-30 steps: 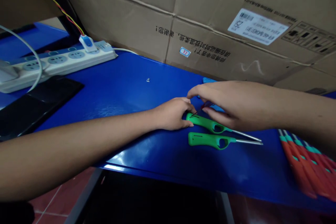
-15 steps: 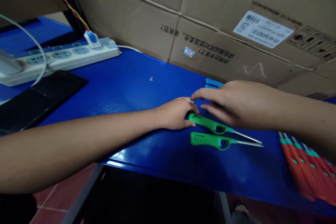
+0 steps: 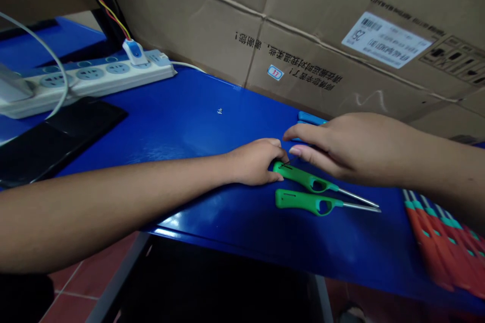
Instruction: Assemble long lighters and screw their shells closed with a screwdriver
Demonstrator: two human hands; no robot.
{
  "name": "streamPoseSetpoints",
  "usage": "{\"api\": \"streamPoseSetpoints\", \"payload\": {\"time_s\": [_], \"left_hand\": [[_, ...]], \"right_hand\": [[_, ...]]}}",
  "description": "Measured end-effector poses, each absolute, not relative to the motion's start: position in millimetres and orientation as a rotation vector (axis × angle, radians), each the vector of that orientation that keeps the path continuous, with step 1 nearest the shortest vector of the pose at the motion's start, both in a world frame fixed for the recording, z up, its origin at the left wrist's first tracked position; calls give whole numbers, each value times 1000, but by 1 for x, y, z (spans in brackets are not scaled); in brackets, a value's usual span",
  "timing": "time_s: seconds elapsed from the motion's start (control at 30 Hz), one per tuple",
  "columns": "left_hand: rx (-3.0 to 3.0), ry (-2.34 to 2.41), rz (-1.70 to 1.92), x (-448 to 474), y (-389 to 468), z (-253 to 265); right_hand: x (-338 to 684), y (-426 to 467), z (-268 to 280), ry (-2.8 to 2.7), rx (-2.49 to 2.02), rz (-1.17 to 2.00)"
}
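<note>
A green utility lighter [image 3: 298,175] with a metal tube lies on the table, tube pointing right. My left hand [image 3: 259,162] is at its handle end, with thumb and fingers closed around the butt. My right hand [image 3: 352,146] hovers just beyond this lighter, its thumb and forefinger apart with a gap between them; its other fingers are hidden. A thin dark line shows near the handle end, too fine to make out. Nearer the front edge lies a second green lighter [image 3: 299,200], parallel and untouched. Blue lighters [image 3: 311,118] are partly covered by my right hand.
Several red lighters [image 3: 435,242] lie in a row at the right of the blue table [image 3: 212,207]. A large cardboard box [image 3: 212,35] stands along the back. On the left are a power strip [image 3: 151,71] with cables and a black flat pouch [image 3: 64,128].
My right hand has shifted slightly right, so its forefinger is now apart from my left hand. My left hand stays at the green lighter's end. The view has shifted slightly.
</note>
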State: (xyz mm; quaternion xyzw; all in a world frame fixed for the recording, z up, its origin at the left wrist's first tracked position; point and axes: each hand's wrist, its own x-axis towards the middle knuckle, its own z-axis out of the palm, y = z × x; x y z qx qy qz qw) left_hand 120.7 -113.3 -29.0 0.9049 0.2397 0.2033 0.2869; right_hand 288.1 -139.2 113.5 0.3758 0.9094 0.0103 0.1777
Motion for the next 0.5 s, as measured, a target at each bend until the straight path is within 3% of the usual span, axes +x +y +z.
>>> {"api": "streamPoseSetpoints", "payload": {"time_s": [0.17, 0.3, 0.43, 0.5], "left_hand": [[2407, 668, 523, 120, -114, -27], [2428, 651, 523, 120, -114, -28], [2442, 674, 507, 120, -115, -28], [2448, 664, 520, 120, -115, -28]], "right_hand": [[290, -142, 114, 2688, 958, -189], [292, -143, 116, 2556, 1073, 27], [293, -143, 115, 2675, 975, -169], [292, -142, 113, 2654, 1042, -86]]}}
